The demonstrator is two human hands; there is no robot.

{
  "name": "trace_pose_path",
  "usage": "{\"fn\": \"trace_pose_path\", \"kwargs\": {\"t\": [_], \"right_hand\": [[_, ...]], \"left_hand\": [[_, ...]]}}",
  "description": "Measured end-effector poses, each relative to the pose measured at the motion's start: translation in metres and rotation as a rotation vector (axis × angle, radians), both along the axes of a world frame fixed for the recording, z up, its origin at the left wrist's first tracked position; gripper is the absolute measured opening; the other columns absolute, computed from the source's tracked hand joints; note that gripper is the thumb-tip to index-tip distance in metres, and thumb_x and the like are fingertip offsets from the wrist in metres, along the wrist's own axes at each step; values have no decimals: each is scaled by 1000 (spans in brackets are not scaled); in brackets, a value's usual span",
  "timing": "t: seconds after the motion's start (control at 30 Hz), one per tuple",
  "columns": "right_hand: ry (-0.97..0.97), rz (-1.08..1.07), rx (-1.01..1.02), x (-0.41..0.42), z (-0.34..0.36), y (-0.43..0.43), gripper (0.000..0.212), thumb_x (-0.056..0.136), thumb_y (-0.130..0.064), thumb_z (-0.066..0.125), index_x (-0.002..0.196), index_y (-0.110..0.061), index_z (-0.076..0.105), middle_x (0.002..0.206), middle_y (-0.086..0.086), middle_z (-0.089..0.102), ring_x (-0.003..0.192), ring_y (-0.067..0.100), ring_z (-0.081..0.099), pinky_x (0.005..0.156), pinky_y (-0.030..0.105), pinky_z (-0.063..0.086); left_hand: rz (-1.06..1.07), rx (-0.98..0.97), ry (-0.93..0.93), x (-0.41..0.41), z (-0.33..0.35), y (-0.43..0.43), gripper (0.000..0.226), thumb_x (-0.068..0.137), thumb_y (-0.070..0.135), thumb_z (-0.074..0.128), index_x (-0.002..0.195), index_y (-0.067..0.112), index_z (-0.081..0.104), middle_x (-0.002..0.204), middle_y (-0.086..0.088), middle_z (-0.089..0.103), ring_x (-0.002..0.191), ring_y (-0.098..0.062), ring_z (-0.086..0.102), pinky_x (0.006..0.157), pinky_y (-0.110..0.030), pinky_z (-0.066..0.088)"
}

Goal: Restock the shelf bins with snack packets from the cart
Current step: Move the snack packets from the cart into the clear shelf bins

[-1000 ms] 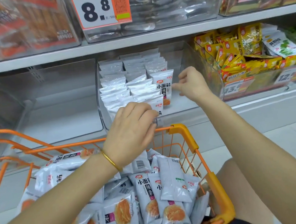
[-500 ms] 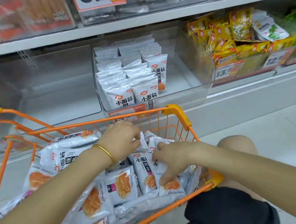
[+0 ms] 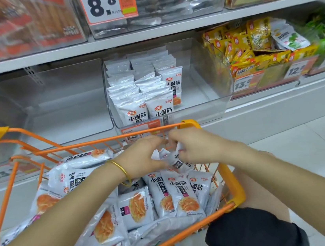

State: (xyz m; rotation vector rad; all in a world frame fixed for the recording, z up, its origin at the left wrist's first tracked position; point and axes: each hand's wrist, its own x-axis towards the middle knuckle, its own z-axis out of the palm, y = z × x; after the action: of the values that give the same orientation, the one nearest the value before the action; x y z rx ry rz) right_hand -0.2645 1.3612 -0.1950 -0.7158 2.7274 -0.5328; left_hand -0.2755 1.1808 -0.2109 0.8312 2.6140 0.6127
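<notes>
An orange wire cart (image 3: pixel 235 190) in front of me is filled with several white snack packets (image 3: pixel 168 196) printed with orange food. Both hands meet above its far end. My left hand (image 3: pixel 141 156) and my right hand (image 3: pixel 195 148) grip a small bunch of white packets (image 3: pixel 174 159) between them. Behind the cart, a clear shelf bin (image 3: pixel 213 103) holds upright rows of the same white packets (image 3: pixel 145 92) on its left side; the bin's right side is bare.
A clear bin (image 3: pixel 52 108) to the left holds nothing visible. To the right a bin of yellow packets (image 3: pixel 251 49) stands on the same shelf. The upper shelf carries price tags (image 3: pixel 106 3) and more bins. My dark-clothed lap (image 3: pixel 254 232) is beside the cart.
A second ago my right hand was in the shelf bin; it dropped into the cart. Both hands have since lifted from the pile and come together on a bunch of packets.
</notes>
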Motion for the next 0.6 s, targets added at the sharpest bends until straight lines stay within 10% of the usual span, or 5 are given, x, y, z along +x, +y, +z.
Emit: {"fn": "trace_pose_path", "kwargs": {"t": [0.2,0.33,0.6], "right_hand": [[-163,-207,-509,-19,40,23,31,82,2,57,108,-13,53,92,-7,56,79,6,56,61,11,45],[-420,-473,-935,-27,33,34,25,91,-15,59,114,-6,54,98,11,67,74,20,66,54,24,55],[-418,-547,-922,-52,29,45,5,87,-14,64,92,-14,65,82,-1,71,62,6,64,52,19,48]], "left_hand": [[164,360,-336,-3,18,13,32,77,16,75,105,13,59,101,-5,67,88,-17,67,81,-41,55],[368,563,-325,-12,24,21,16,78,10,71,91,15,62,89,0,70,68,-2,66,65,-20,54],[418,561,-59,-43,41,45,27,80,23,71,101,11,61,91,3,66,84,-13,63,73,-21,49]]}}
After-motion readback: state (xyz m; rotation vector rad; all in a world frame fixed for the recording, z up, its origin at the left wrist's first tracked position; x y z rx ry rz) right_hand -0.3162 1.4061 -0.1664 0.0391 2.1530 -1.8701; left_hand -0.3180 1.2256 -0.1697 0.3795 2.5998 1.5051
